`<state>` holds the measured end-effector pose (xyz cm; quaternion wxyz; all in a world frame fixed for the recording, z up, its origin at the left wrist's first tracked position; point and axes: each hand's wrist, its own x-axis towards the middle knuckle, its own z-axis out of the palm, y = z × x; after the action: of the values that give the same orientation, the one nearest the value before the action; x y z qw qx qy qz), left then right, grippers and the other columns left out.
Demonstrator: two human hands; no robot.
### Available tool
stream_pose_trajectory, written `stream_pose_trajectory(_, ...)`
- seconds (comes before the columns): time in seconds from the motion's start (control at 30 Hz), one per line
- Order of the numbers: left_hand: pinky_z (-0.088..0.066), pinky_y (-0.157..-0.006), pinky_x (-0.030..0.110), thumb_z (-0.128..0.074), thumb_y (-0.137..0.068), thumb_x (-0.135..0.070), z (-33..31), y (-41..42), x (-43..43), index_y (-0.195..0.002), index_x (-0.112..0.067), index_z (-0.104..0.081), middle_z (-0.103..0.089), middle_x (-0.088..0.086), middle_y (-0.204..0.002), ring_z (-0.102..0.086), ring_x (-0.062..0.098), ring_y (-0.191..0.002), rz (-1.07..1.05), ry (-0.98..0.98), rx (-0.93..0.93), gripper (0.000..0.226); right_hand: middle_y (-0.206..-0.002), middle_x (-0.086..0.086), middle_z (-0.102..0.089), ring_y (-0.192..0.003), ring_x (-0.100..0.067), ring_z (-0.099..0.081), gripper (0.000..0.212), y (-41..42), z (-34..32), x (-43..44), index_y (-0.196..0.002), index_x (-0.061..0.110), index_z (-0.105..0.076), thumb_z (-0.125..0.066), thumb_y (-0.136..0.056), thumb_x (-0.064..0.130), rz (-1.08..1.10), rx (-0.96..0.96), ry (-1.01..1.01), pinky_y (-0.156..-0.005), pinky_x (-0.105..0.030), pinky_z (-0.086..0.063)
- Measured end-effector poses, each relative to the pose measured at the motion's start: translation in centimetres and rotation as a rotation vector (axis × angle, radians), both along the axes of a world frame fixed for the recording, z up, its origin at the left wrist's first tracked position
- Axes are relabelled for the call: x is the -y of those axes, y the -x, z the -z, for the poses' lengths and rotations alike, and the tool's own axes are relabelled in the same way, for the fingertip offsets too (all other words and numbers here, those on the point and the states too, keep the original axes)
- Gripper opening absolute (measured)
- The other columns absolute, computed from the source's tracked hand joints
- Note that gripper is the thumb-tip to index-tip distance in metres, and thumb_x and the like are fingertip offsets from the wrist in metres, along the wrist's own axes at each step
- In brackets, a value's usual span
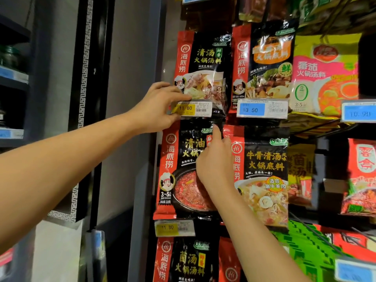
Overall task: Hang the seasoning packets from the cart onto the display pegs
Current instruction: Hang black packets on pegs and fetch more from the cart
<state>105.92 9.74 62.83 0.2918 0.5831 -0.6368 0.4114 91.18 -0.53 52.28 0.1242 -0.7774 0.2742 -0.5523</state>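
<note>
My left hand [160, 106] grips the left end of the yellow 11.80 price tag [192, 109] at the tip of an upper peg, thumb on top and fingers below. Behind the tag hangs a black and red clear-soup packet [205, 64]. My right hand [213, 163] holds the top of a black and red spicy hotpot packet [179, 176] just below the tag, index finger stretched up along its upper edge. The peg itself is hidden behind the tag and packets. No cart is in view.
Rows of hanging packets fill the display: a mushroom packet [264, 62] with a blue 13.50 tag [262, 109], a beef-bone packet [262, 176], a pink tomato packet [325, 74]. A black patterned pillar [85, 78] and grey shelves [14, 78] stand at left.
</note>
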Motion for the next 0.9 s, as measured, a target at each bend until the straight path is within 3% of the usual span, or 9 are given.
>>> stream_pose_trajectory(0.07, 0.003, -0.108, 0.004, -0.074, -0.090, -0.017, 0.0, 0.0, 0.1, -0.144, -0.018, -0.056, -0.058, 0.001, -0.140, -0.035, 0.015, -0.137, 0.011, 0.004, 0.002, 0.057, -0.147, -0.018, -0.034, -0.085, -0.027, -0.061, 0.075, -0.1, 1.4, 0.0, -0.163, 0.027, -0.009, -0.052, -0.103, 0.019, 0.083, -0.105, 0.121, -0.067, -0.035, -0.049)
stream_pose_trajectory(0.23, 0.005, -0.108, 0.002, -0.073, -0.090, -0.016, 0.1, 0.1, 0.0, -0.143, -0.018, -0.058, -0.059, 0.002, -0.139, -0.035, 0.015, -0.137, -0.001, 0.004, -0.008, 0.055, -0.141, -0.020, -0.034, -0.087, -0.028, -0.065, 0.086, -0.9, 2.7, 1.5, -0.162, 0.029, -0.001, -0.058, -0.101, 0.047, 0.285, -0.319, 0.243, -0.067, -0.035, -0.054)
stream_pose_trajectory(0.33, -0.002, -0.118, 0.016, -0.071, -0.090, -0.019, 0.2, 0.3, -0.1, -0.143, -0.016, -0.058, -0.061, 0.004, -0.136, -0.044, 0.019, -0.135, -0.013, -0.008, -0.003, 0.055, -0.140, -0.021, -0.038, -0.081, -0.028, -0.064, 0.088, -0.8, 2.5, 1.7, -0.162, 0.028, -0.002, -0.063, -0.100, 0.039, 0.323, -0.360, 0.252, -0.062, -0.034, -0.045)
stream_pose_trajectory(0.43, -0.008, -0.123, 0.033, -0.066, -0.086, -0.026, 1.3, 0.6, -0.2, -0.148, -0.014, -0.051, -0.057, 0.009, -0.140, -0.046, 0.025, -0.135, -0.086, -0.016, 0.052, 0.066, -0.138, -0.015, -0.039, -0.073, -0.024, -0.056, 0.083, 1.5, 3.6, 1.1, -0.163, 0.032, -0.002, -0.058, -0.101, 0.025, 0.260, -0.353, 0.252, -0.061, -0.034, -0.047)
stream_pose_trajectory(0.53, -0.017, -0.125, 0.046, -0.071, -0.082, -0.018, 4.8, 2.3, 0.1, -0.148, -0.013, -0.049, -0.050, 0.012, -0.145, -0.042, 0.031, -0.137, -0.140, 0.110, 0.075, 0.070, -0.138, -0.006, -0.038, -0.087, -0.025, -0.062, 0.067, 6.0, 5.6, 0.1, -0.161, 0.031, -0.019, -0.052, -0.103, 0.027, 0.136, -0.335, 0.238, -0.068, -0.038, -0.051)
stream_pose_trajectory(0.6, -0.033, -0.115, 0.052, -0.072, -0.079, -0.013, 8.1, 4.6, 0.8, -0.137, -0.010, -0.058, -0.053, 0.015, -0.138, -0.048, 0.035, -0.130, -0.060, 0.192, 0.032, 0.060, -0.130, 0.002, -0.041, -0.091, -0.023, -0.062, 0.050, 9.5, 7.3, -0.1, -0.151, 0.030, -0.039, -0.053, -0.103, 0.027, 0.083, -0.321, 0.238, -0.070, -0.038, -0.047)
stream_pose_trajectory(0.67, -0.041, -0.103, 0.048, -0.072, -0.080, -0.013, 11.4, 7.5, 2.1, -0.123, -0.010, -0.066, -0.057, 0.011, -0.128, -0.054, 0.031, -0.120, 0.072, 0.197, -0.028, 0.043, -0.119, 0.011, -0.043, -0.083, -0.014, -0.059, 0.034, 13.2, 9.3, 0.0, -0.135, 0.029, -0.053, -0.057, -0.101, 0.025, 0.044, -0.272, 0.230, -0.068, -0.036, -0.045)
stream_pose_trajectory(0.73, -0.044, -0.095, 0.042, -0.068, -0.084, -0.017, 14.6, 10.8, 3.6, -0.111, -0.012, -0.069, -0.059, 0.005, -0.119, -0.057, 0.025, -0.111, 0.183, 0.145, -0.086, 0.027, -0.111, 0.016, -0.044, -0.072, -0.005, -0.052, 0.027, 17.2, 11.4, 0.5, -0.123, 0.027, -0.062, -0.065, -0.097, 0.022, 0.060, -0.203, 0.215, -0.066, -0.035, -0.046)
stream_pose_trajectory(0.9, -0.047, -0.082, 0.037, -0.064, -0.090, -0.023, 23.4, 21.2, 7.5, -0.106, -0.020, -0.065, -0.060, -0.005, -0.108, -0.060, 0.017, -0.098, 0.437, -0.121, -0.304, 0.016, -0.101, 0.009, -0.056, -0.082, -0.014, -0.060, 0.020, 28.7, 18.0, 1.3, -0.107, 0.024, -0.069, -0.063, -0.089, 0.030, 0.164, -0.123, 0.056, -0.075, -0.040, -0.051)
